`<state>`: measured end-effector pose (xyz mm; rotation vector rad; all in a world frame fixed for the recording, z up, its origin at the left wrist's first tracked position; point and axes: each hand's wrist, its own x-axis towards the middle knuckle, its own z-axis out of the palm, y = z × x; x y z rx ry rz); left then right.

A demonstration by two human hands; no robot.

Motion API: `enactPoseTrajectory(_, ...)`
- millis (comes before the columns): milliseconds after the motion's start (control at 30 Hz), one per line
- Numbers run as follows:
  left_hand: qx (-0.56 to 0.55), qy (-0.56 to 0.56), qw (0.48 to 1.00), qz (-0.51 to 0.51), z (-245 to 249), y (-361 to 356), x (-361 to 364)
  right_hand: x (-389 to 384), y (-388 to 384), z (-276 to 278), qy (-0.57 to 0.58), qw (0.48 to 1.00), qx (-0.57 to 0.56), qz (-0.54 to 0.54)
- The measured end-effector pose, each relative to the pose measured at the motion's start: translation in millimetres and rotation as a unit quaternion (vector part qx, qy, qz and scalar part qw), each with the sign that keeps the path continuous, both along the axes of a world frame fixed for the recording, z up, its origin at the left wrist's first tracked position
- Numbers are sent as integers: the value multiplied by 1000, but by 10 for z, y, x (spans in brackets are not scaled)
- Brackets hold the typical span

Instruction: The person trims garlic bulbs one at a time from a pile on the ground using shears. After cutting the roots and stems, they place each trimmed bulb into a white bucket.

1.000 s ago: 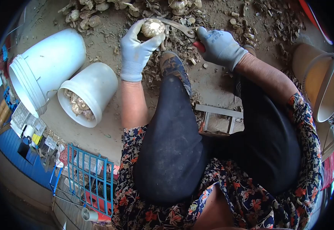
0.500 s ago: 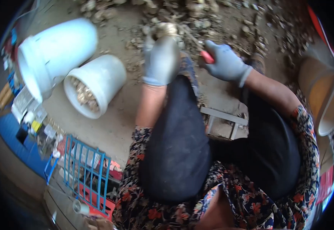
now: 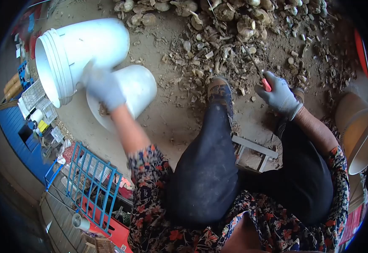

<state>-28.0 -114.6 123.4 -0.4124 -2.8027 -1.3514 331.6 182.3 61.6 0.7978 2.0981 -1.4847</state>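
Observation:
My left hand, in a grey-white glove, is smeared by motion over the mouth of the smaller white bucket. Its fingers reach toward the larger white bucket, and what they hold, if anything, is too blurred to make out. Both buckets lie on their sides. My right hand, gloved too, is closed round the red handle of a knife with a long thin blade. The blade's tip points up toward garlic bulbs heaped on the ground.
Dry skins and cut stem pieces litter the ground ahead. On the right stands a pale bucket. A metal stool frame shows between my legs. A blue rack and assorted clutter lie at lower left.
My left hand has swung left from the garlic bulb at the front to the buckets. My right hand, still round the knife, has shifted slightly right and down in view.

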Motion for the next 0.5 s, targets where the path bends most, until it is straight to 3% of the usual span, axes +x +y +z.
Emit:
enactPoseTrajectory(67, -198, -38, 975, -97, -307, 910, 2, -18, -6, -83, 43, 999, 31, -3)
enactPoseTrajectory(100, -345, 202, 893, -204, -788, 1080, -252, -49, 17, -86, 40, 999, 34, -4)
enactPoseTrajectory(167, -482, 92, 849, -195, -1412, 1310, -430, -93, 37, -66, -30, 999, 3, 13)
enactPoseTrajectory(200, -480, 86, 850, -198, -1490, 1374, -449, -122, 49, -51, -41, 999, -21, 13)
enactPoseTrajectory(267, -468, 5, 881, -66, -1577, 1445, -465, -129, 48, -94, -38, 999, -27, 18)
enactPoseTrajectory(300, -469, 4, 881, -68, -1607, 1384, -475, -132, 34, -123, -27, 999, -32, 19)
enactPoseTrajectory(400, -225, -61, 954, -186, -1757, 1155, -318, -174, 45, -157, 1, 999, -10, 50)
enactPoseTrajectory(500, -287, -74, 917, -266, -1617, 1226, 353, -262, 23, -177, 42, 995, 63, 66)
